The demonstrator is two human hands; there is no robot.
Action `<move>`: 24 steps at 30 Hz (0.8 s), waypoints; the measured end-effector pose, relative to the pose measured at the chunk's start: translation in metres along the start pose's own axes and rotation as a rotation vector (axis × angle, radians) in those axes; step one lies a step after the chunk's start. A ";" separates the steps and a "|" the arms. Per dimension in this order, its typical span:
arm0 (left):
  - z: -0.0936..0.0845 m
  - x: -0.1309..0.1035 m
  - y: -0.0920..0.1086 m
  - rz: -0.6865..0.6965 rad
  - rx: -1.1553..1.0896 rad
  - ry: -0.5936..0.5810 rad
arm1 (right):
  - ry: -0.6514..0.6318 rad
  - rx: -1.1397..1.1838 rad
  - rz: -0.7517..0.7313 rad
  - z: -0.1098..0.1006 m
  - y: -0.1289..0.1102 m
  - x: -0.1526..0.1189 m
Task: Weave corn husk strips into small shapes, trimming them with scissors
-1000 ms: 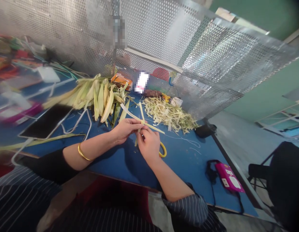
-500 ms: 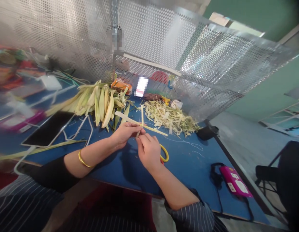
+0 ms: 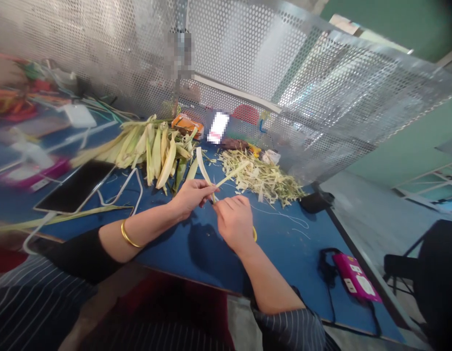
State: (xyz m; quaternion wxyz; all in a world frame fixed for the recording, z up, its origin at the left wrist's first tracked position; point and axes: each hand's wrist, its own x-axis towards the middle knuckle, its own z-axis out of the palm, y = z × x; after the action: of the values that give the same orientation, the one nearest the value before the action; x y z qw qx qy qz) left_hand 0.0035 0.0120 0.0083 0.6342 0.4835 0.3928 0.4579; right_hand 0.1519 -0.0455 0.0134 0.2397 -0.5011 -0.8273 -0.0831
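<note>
Over the blue table, my left hand (image 3: 191, 197) pinches pale corn husk strips (image 3: 203, 168) between thumb and fingers where they cross. One strip curves up and away from me; another strip (image 3: 233, 174) slants up to the right. My right hand (image 3: 235, 219) is closed close beside the left, its fingertips on the lower end of the strips, which is mostly hidden. A yellow ring-shaped handle (image 3: 254, 234) shows partly behind my right wrist. Whole corn husks (image 3: 153, 156) lie in a heap beyond my left hand.
Shredded husk (image 3: 262, 178) is piled at the back right, with thin white thread (image 3: 280, 213) before it. A black-screened device (image 3: 76, 187) with a white cable lies left. A magenta box (image 3: 357, 278) with a black cord sits right. A perforated metal screen (image 3: 240, 53) borders the back.
The strip that stood upright now slants to the right, and the one that pointed left now points upward. My right hand has shifted slightly right, covering more of the yellow handle.
</note>
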 end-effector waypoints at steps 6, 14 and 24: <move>-0.003 0.000 0.009 -0.162 -0.034 -0.137 | -0.001 0.964 0.563 -0.003 0.020 0.003; 0.004 -0.008 -0.002 -0.161 0.146 -0.329 | 0.167 1.379 0.783 0.017 0.026 0.005; -0.001 -0.002 -0.001 -0.145 0.099 -0.192 | 0.113 1.238 0.790 0.008 0.024 0.007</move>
State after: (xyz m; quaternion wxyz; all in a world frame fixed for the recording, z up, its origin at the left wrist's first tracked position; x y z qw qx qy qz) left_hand 0.0022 0.0107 0.0071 0.6758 0.5260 0.3863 0.3426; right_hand 0.1676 -0.0252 0.0074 0.5331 -0.5296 -0.4670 0.4661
